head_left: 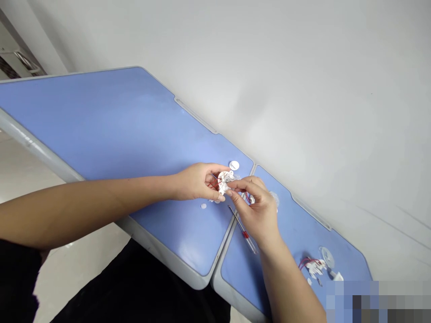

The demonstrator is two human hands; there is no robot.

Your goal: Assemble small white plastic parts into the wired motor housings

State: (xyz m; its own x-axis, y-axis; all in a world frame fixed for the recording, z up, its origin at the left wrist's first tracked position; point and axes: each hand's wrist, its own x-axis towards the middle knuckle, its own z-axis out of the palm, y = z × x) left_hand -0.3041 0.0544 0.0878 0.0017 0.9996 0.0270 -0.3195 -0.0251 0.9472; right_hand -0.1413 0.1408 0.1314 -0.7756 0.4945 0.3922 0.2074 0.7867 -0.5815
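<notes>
My left hand (198, 181) grips a small round white plastic housing (222, 180) with thin red wires, thumb below and fingers above. From the right, my right hand (257, 206) reaches to the same housing, thumb and forefinger pinched at its edge. Whatever lies between those fingertips is too small to make out. A screwdriver (243, 230) with a clear and red handle lies on the table just below, across the seam. Close beyond the housing is a white disc (234, 165). A smaller white disc (204, 206) lies below my left hand.
The blue folding table (101, 121) has grey edges and a seam between its halves. Loose white parts with red wires (315, 268) and a clear disc (327, 257) lie at the right. A pale wall (303, 89) borders the far side.
</notes>
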